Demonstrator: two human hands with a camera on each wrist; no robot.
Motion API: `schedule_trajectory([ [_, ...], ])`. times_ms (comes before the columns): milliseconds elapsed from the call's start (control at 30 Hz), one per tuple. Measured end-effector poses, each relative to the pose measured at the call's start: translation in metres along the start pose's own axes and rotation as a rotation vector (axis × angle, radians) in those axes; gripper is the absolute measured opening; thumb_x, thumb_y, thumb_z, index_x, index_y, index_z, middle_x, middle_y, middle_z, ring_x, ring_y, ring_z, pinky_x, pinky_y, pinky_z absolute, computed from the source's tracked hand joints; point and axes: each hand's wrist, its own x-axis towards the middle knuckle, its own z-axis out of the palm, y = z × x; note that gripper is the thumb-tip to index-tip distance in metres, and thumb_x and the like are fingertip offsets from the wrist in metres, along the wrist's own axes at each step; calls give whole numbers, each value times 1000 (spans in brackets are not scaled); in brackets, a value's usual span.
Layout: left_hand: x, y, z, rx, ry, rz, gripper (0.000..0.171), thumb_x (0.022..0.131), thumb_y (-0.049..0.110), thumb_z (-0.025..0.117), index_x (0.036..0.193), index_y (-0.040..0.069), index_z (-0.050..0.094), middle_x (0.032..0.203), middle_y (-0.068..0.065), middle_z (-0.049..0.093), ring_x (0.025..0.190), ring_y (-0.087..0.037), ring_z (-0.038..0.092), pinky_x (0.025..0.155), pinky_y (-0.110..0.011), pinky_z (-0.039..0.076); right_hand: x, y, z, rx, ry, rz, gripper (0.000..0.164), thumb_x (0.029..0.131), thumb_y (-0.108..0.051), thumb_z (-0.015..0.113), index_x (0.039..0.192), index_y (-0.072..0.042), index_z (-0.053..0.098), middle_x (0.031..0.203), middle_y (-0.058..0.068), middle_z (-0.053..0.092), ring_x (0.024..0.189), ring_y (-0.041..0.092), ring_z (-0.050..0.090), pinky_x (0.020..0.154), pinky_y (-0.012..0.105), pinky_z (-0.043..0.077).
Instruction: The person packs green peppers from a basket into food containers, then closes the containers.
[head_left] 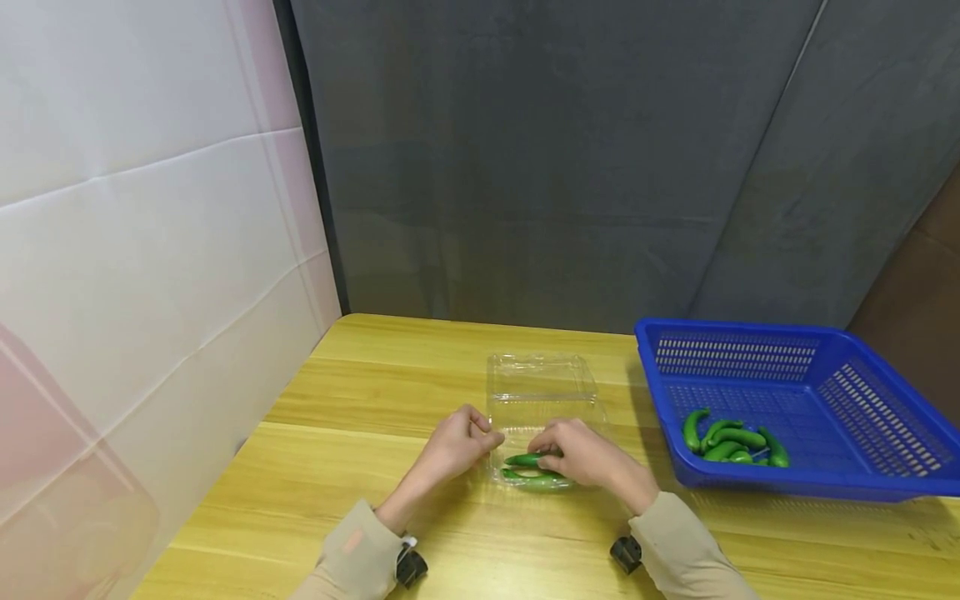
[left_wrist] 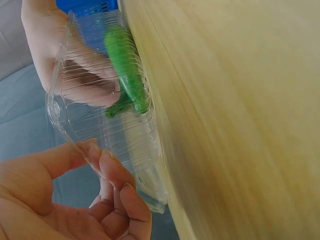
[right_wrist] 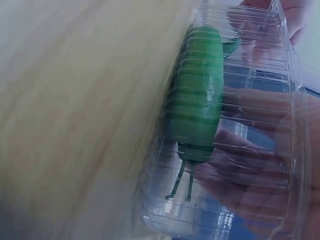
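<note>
A clear plastic clamshell box lies unfolded on the table, its lid flap toward the back. My left hand pinches the box's left rim between thumb and forefinger, as the left wrist view shows. Inside the front half, my right hand holds a green pepper by its right end. In front of it, a second green pepper lies lengthwise along the box's front wall. Through the ribbed wall in the right wrist view, a green pepper partly covers the right fingers.
To the right stands a blue plastic basket with slotted sides. Several green peppers are heaped in its near left corner. The wooden table meets a grey curtain at the back and a white one on the left.
</note>
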Motion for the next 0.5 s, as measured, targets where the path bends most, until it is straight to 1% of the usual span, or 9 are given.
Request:
schedule_trajectory([
  [200,0,0,0,-1,0,0,27,95,20,71,104,0,56,75,-6,59,62,-17,52,59,-31,44,-1,0,-2,9,-8,13,17,93,-4,72,109,0,73,100,9,71,90,22,68,78,32,56],
  [500,0,0,0,0,2,-7,27,95,21,71,104,0,56,75,-6,59,62,-17,53,58,-30,44,-2,1,-3,24,-14,-2,14,94,-7,72,107,-3,73,97,3,71,86,16,68,75,30,56],
])
